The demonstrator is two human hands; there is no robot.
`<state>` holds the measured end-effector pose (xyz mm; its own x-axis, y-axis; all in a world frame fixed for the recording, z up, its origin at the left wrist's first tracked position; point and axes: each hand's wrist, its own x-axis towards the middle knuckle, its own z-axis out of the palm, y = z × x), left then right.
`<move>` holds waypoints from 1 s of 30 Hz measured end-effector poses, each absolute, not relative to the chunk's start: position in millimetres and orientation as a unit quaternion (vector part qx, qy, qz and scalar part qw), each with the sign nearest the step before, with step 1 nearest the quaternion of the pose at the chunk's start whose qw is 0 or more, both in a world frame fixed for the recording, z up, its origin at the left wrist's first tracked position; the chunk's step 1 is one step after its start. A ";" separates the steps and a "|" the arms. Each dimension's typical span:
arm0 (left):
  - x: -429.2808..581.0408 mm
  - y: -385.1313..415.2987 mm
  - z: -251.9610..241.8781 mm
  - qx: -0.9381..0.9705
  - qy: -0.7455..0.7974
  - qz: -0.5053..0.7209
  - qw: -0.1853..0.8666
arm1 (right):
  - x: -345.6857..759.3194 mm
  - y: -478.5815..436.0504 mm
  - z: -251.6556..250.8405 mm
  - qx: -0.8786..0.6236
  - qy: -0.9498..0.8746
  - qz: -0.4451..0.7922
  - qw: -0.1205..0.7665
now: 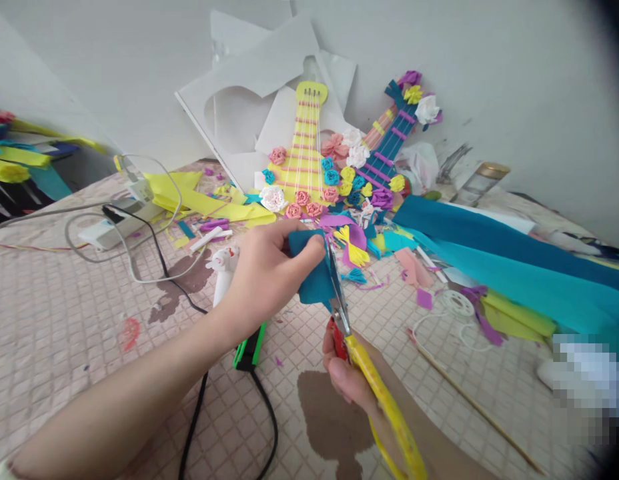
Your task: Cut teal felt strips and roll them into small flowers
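Note:
My left hand [269, 270] pinches a folded piece of dark teal crepe paper [314, 283] between thumb and fingers above the table. My right hand [352, 373] grips scissors [384, 400] with yellow and red handles. Their blades point away from me and lie along the right edge of the paper; whether they are cutting into it I cannot tell. Under my left wrist lies a hot glue gun with a white nozzle end [222, 273] and a green and black body [250, 345], partly hidden by my arm.
A yellow paper guitar [305, 153] with paper roses leans at the back, beside a dark blue one [389, 157]. Blue crepe sheets [489, 247] lie right, near a stick [474, 393] and ribbon spool [457, 303]. Cables and a power strip [119, 223] are left.

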<state>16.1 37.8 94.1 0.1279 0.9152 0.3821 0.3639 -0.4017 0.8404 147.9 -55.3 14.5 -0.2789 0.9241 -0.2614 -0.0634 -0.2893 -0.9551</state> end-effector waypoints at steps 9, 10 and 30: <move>15.7 37.9 95.5 0.668 0.466 0.476 0.331 | 154.4 -60.0 26.4 -0.482 -0.500 0.619 0.366; 15.6 37.8 95.4 0.669 0.466 0.476 0.329 | 154.4 -60.2 26.3 -0.482 -0.501 0.617 0.369; 16.5 38.1 91.7 0.693 0.473 0.465 0.283 | 152.3 -58.4 22.6 -0.487 -0.513 0.604 0.368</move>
<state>16.5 38.1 91.7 0.1191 0.9184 0.3773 0.3924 -0.3926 0.8318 152.3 -58.4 22.6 -0.2545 0.9437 -0.2115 0.0554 -0.2041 -0.9774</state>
